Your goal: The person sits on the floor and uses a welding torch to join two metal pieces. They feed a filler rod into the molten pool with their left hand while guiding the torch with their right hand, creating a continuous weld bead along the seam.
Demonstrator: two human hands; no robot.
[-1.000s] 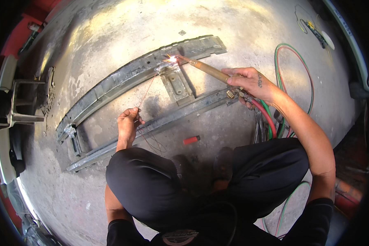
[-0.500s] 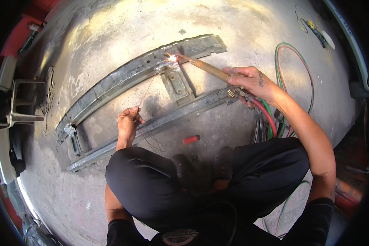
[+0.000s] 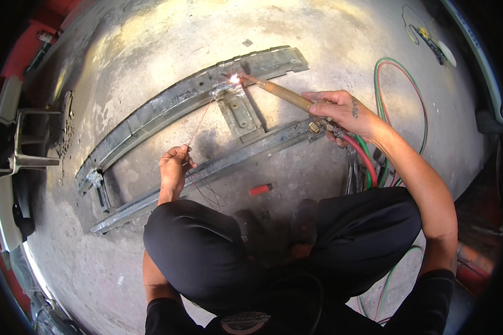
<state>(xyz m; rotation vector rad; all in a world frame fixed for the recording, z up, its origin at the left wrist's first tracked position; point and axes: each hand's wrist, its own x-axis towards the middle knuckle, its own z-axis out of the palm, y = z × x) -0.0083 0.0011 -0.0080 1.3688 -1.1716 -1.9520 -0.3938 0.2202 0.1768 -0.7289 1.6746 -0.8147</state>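
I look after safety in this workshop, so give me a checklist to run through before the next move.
1. Torch secure: ok; the right hand grips the torch, its nozzle at the bright spot where the bracket meets the curved beam.
2. Rod secure: ok; the left hand pinches the thin rod.
3. Rod tip touching metal: cannot tell; too fine to see.
4. Hoses away from the bright spot: ok; the hoses leave the torch's rear end.
5. Hands gloved: not ok; both are bare.
6. Eye protection worn: cannot tell; the face is out of view.
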